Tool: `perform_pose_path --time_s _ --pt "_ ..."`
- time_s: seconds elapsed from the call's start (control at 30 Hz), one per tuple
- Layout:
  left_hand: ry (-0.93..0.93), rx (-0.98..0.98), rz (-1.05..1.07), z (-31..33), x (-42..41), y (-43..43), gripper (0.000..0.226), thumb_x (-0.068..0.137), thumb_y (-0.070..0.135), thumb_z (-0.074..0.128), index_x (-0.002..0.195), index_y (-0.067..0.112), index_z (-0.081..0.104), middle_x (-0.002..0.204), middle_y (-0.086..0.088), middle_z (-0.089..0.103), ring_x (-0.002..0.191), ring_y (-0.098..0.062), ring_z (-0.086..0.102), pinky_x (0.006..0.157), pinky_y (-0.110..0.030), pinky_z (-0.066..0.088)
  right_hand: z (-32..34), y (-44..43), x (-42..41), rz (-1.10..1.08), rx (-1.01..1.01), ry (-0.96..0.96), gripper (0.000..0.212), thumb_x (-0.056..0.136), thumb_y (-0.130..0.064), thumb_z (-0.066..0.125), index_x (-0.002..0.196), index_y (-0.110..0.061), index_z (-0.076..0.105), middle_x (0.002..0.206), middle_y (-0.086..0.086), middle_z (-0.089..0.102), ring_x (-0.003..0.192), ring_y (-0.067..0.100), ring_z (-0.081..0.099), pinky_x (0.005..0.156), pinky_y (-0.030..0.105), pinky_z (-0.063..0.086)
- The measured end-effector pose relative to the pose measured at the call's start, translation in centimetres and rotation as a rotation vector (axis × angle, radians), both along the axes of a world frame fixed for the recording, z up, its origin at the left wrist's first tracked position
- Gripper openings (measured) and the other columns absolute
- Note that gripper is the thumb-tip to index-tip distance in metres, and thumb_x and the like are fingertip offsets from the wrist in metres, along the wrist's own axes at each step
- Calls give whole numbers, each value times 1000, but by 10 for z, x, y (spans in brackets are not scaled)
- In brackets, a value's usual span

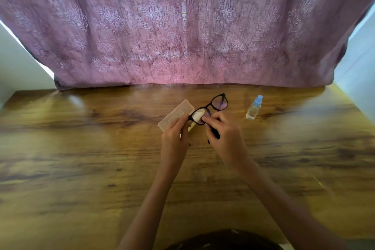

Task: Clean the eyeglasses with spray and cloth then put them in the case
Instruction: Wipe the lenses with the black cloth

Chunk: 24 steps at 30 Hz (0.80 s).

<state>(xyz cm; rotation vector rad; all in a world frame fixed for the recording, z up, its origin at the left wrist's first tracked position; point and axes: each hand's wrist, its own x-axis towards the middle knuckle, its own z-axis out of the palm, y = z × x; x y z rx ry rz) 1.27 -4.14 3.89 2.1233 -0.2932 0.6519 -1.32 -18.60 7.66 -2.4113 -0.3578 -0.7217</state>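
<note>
Black-framed eyeglasses (217,104) are held above the wooden table (81,158), tilted with one lens up and to the right. My right hand (223,134) grips the frame near the lower lens and a folded temple arm. My left hand (176,136) pinches a white cloth (196,116) against the lower lens. A pale translucent case (174,114) lies flat on the table just behind my left hand, partly hidden by it. A small clear spray bottle (254,108) with a blue cap stands to the right of the glasses, apart from both hands.
A mauve patterned curtain (182,26) hangs along the table's far edge. Pale walls (359,63) close in on both sides. Dark clothing (223,239) shows at the bottom edge.
</note>
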Motion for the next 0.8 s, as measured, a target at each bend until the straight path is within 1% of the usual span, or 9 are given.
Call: perform_pose_path --time_s 0.1,0.17,0.27,0.37,0.5,0.57,0.6,0.73,0.8 --pt "11 1 -1 0 1 1 24 89 3 60 110 7 69 99 -4 71 81 -16 66 64 -29 52 0 4 -2 73 -46 -9 26 79 4 73 105 2 72 91 9 63 85 17 60 79 18 47" --pt "21 5 -2 -1 1 3 24 90 6 57 112 8 69 99 -4 71 81 -18 67 64 -34 55 1 3 0 92 -57 -3 26 79 4 72 106 2 72 91 10 63 86 18 60 80 21 49" --pt "25 11 -3 -1 2 3 25 91 4 58 112 7 68 99 -6 71 79 -19 68 62 -37 56 3 -3 4 40 -32 -2 26 80 5 72 106 3 71 92 9 62 87 19 60 78 26 53" --pt "25 14 6 1 1 3 25 89 2 58 111 6 69 99 -6 71 80 -19 68 62 -39 57 4 -5 5 2 -8 -11 26 78 6 74 104 4 72 90 9 62 83 19 60 76 23 52" --pt "25 16 5 4 0 2 26 88 0 60 111 8 69 98 -3 71 80 -14 66 64 -32 56 1 6 2 44 -44 -14 25 78 4 74 103 2 73 89 9 63 85 18 60 81 19 48" --pt "18 11 -7 6 -2 2 26 88 -1 60 111 8 69 96 -2 70 80 -11 65 66 -26 54 2 11 4 71 -46 -24 25 78 5 73 103 2 73 89 9 63 85 20 60 83 17 42" --pt "13 13 -9 7 -2 2 27 88 -1 60 111 8 69 96 -2 70 80 -9 64 66 -22 53 2 13 5 83 -41 -24 24 79 5 72 103 2 72 90 9 63 85 19 60 84 16 42" --pt "5 10 -9 8 -4 0 29 87 -3 60 112 9 69 99 3 68 85 -2 58 69 -14 48 6 12 13 90 -45 14 23 83 4 69 105 2 71 94 9 62 88 20 60 79 28 52" --pt "-6 13 -2 9 -5 -1 30 86 -5 61 111 8 69 99 7 65 88 3 55 72 -5 44 7 8 17 54 -46 21 23 83 4 69 106 3 71 92 10 61 86 21 60 77 27 51"
